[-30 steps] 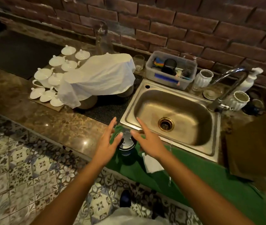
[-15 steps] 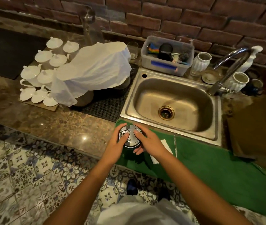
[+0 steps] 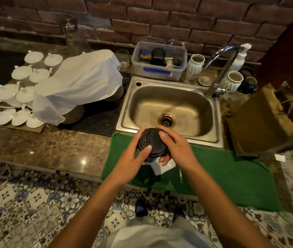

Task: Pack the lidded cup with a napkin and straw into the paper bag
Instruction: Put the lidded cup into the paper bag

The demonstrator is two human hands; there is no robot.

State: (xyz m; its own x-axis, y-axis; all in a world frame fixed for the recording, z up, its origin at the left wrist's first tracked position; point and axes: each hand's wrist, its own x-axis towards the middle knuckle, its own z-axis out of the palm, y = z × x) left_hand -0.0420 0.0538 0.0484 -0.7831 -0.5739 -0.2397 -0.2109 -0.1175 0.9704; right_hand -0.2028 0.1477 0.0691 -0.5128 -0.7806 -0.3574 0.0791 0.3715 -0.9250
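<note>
Head view: left hand and right hand each grip clamped around lidded cup above napkin.

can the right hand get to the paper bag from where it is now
Probably yes. The right hand grips the cup along with the left hand, but the bag stands open to its right, with only bare green mat between.

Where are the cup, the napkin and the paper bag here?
lidded cup point(image 3: 152, 140), head view, middle of its dark lid.
napkin point(image 3: 161, 168), head view, white corner showing below the right hand.
paper bag point(image 3: 256, 120), head view, its brown side panel.
</note>
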